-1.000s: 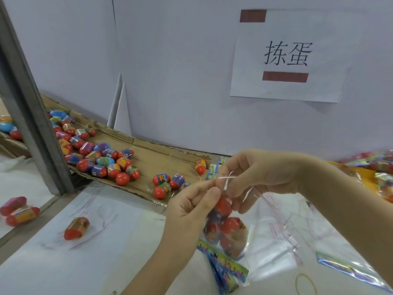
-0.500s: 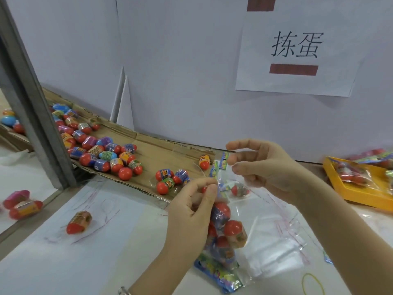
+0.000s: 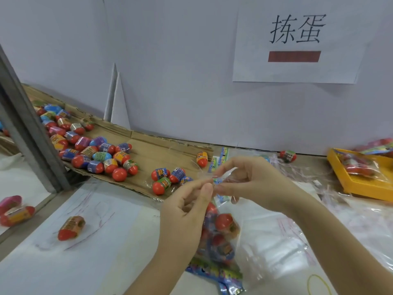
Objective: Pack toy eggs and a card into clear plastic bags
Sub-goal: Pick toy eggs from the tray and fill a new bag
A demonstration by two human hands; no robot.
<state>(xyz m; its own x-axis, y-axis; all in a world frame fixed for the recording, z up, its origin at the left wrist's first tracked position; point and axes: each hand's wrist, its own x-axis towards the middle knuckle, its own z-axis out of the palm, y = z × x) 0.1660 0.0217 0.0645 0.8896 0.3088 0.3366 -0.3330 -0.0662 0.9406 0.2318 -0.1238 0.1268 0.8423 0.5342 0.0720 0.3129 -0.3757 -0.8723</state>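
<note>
A flattened cardboard sheet [image 3: 148,150] along the wall carries a heap of toy eggs [image 3: 95,155]. In front of its right end hangs the clear plastic bag [image 3: 225,245], with several eggs and a colourful card [image 3: 212,271] inside. The left hand [image 3: 185,209] and the right hand [image 3: 253,179] both pinch the bag's mouth, fingertips nearly meeting. One loose egg [image 3: 71,227] lies in front of the cardboard's left part.

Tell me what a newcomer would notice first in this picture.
Dead centre, the left hand and right hand pinch the top of a clear bag stuffed with red toy eggs and a colourful card. To the left, a heap of loose toy eggs lies on a cardboard sheet, and a white sign with two large black characters hangs on the wall at upper right.
</note>
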